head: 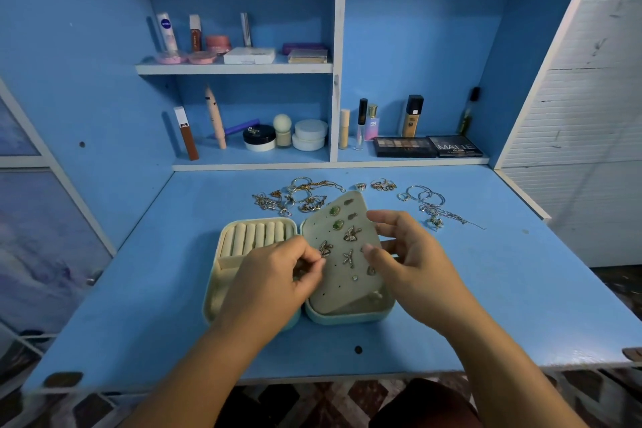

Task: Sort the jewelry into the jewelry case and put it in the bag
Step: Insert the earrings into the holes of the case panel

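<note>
Jewelry case (pixel 212 288) lies open on the desk (pixel 139 288), with ring rolls (pixel 257 236) in its left half. My left hand (pixel 278 274) pinches a small piece, too small to identify, at the left edge of the tilted earring panel (pixel 338 255). My right hand (pixel 413 267) grips that panel's right edge. Loose jewelry (pixel 300 196) lies behind the case.

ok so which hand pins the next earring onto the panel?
Left, probably. The left hand pinches what looks like a small piece right at the edge of the earring panel, while the right hand is busy propping that tilted panel up over the jewelry case.
</note>
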Tool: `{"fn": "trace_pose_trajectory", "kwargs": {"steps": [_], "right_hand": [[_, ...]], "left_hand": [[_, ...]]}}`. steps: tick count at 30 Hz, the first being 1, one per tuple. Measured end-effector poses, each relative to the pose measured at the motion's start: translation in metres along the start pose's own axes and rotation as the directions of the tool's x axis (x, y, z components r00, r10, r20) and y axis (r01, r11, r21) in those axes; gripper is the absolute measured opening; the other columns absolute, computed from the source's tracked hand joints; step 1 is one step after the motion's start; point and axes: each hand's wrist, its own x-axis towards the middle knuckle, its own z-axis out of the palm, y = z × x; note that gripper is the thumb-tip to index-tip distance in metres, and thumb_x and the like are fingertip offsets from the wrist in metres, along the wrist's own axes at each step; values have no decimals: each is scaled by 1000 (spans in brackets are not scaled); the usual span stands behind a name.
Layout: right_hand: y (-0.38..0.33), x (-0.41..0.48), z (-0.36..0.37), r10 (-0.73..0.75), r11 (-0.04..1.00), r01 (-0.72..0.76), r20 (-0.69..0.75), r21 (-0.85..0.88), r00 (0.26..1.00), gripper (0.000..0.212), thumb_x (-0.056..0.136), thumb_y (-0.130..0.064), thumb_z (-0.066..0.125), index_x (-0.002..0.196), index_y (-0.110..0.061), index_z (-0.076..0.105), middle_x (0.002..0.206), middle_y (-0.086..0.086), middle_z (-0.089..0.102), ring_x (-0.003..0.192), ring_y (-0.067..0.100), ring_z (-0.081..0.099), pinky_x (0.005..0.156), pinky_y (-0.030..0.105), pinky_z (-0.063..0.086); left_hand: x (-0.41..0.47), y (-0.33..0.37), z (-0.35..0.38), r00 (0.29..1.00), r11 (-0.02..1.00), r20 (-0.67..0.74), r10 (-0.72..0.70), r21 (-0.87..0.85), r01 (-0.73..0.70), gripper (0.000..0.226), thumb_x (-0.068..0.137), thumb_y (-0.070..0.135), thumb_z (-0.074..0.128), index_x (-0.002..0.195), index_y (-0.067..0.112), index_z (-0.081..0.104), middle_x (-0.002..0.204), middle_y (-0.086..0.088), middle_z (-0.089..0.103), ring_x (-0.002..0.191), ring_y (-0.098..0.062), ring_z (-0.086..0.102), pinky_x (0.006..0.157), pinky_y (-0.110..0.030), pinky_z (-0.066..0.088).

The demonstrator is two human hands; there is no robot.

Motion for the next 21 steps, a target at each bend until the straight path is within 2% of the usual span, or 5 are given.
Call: {"fn": "trace_pose_trajectory", "kwargs": {"steps": [9,12,15,19,21], "right_hand": [[7,-3,-1,-24,1000,24,21,-11,999,31,91,-14,60,113,-34,55,107,-11,66,76,13,65,67,39,59],[9,-3,0,-24,1000,23,24,6,999,29,91,-15,61,110,-37,56,105,-8,65,75,15,63,58,31,56],[10,-3,0,-27,999,26,30,24,999,29,91,-15,61,108,-38,56,102,-6,64,74,17,62,56,24,52],[10,-3,-1,-36,999,36,27,13,999,30,91,-14,60,108,-38,56,103,-10,64,71,14,61,55,23,50],[11,-4,-1,-42,999,41,26,16,999,29,92,-15,59,110,-37,56,108,-9,64,77,16,64,57,28,54]], "left_hand": [[1,4,3,1000,1000,-6,-8,-20,7,9,79,13,77,79,18,70,77,13,70,68,0,64,60,-29,55],[2,8,4,1000,1000,-25,7,-12,-8,11,77,9,77,76,17,69,73,14,67,66,-1,62,59,-25,53],[3,11,4,999,999,-30,42,11,-41,15,76,7,77,73,17,67,70,13,63,64,-2,59,57,-21,51],[3,10,3,988,985,50,144,93,-148,12,80,6,72,77,16,67,74,7,64,66,-9,61,57,-29,53],[2,7,0,984,986,94,152,56,-157,9,81,8,72,83,17,70,81,8,68,73,-7,64,63,-27,55]]}}
